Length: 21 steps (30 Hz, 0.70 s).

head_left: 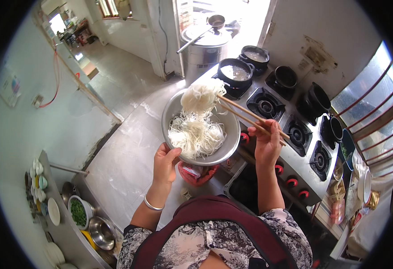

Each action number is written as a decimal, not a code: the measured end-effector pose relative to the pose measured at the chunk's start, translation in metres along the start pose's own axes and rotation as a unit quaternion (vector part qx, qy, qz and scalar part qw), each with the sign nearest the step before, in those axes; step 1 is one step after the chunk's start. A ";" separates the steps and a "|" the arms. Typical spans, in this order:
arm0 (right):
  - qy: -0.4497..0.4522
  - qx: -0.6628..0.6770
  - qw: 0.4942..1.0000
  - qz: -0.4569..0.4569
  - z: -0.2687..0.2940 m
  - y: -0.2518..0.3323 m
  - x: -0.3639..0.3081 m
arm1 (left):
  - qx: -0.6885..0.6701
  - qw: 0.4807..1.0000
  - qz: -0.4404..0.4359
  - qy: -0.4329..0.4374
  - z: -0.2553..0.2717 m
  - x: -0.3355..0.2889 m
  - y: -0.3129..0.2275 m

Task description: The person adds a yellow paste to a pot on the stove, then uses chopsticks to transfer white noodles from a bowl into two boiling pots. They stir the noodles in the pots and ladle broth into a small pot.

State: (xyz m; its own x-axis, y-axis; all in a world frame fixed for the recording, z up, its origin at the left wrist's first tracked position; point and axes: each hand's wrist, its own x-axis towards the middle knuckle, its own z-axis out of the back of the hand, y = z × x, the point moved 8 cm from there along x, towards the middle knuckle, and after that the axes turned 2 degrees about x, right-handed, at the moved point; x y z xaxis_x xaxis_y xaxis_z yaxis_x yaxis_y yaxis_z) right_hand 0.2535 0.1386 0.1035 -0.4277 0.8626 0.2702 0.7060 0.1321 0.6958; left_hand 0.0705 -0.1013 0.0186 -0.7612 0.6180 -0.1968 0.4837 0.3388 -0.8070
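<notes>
My left hand [164,162] grips the rim of a wide metal bowl [228,148], thumb on the inside and fingers hidden below. White noodles [196,136] lie heaped in the bowl. In my right hand [268,142] is a pair of wooden chopsticks [250,117], closed on a large clump of noodles [201,96] at the bowl's far side. Strands trail from that clump to the heap below. Just beyond the bowl, a black pot [235,72] with pale, bubbling contents stands on the stove.
A gas stove [268,92] with several burners and black pots runs along the right. Behind it stands a tall steel pot [204,49] with a ladle [201,38] across its lid. A red bag-lined bin [197,175] sits below the bowl. At lower left, a shelf holds a bowl of chopped greens [77,211].
</notes>
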 end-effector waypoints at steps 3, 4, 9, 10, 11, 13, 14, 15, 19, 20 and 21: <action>0.009 -0.005 0.998 0.057 -0.017 0.008 0.026 | 0.002 1.000 0.028 0.014 -0.002 0.034 -0.006; 0.035 -0.009 0.997 0.067 -0.024 0.012 0.035 | 0.030 0.999 0.031 0.017 -0.003 0.046 -0.007; 0.024 0.005 0.992 0.120 -0.027 0.029 0.093 | 0.031 0.998 0.039 0.036 -0.015 0.091 -0.006; 0.035 0.011 0.991 0.127 -0.026 0.032 0.105 | 0.040 0.998 0.044 0.031 -0.017 0.098 -0.004; 0.046 0.017 0.990 0.133 -0.024 0.035 0.119 | 0.023 0.998 0.041 0.031 -0.021 0.104 -0.003; 0.051 0.022 0.988 0.142 -0.018 0.039 0.147 | 0.002 0.999 0.045 0.009 -0.025 0.116 -0.002; 0.049 0.018 0.988 0.148 -0.012 0.040 0.160 | 0.004 0.999 0.042 0.005 -0.028 0.121 -0.002; 0.045 0.014 0.987 0.153 -0.005 0.041 0.174 | 0.005 0.999 0.042 0.001 -0.031 0.125 -0.002; 0.018 0.006 0.990 0.142 0.031 0.025 0.216 | 0.012 0.999 0.032 -0.022 -0.036 0.132 0.000; 0.009 -0.001 0.991 0.135 0.042 0.018 0.224 | 0.013 0.999 0.031 -0.033 -0.035 0.133 0.001; -0.005 -0.012 0.993 0.119 0.053 0.008 0.229 | 0.006 0.999 0.022 -0.031 -0.036 0.133 0.000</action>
State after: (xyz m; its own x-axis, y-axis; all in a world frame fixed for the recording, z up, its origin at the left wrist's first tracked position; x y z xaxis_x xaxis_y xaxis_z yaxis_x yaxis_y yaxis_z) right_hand 0.1910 0.3630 0.1361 -0.2446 0.8728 0.4222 0.7728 -0.0875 0.6286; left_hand -0.0154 0.0066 0.0125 -0.7645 0.5869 -0.2665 0.5130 0.3035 -0.8030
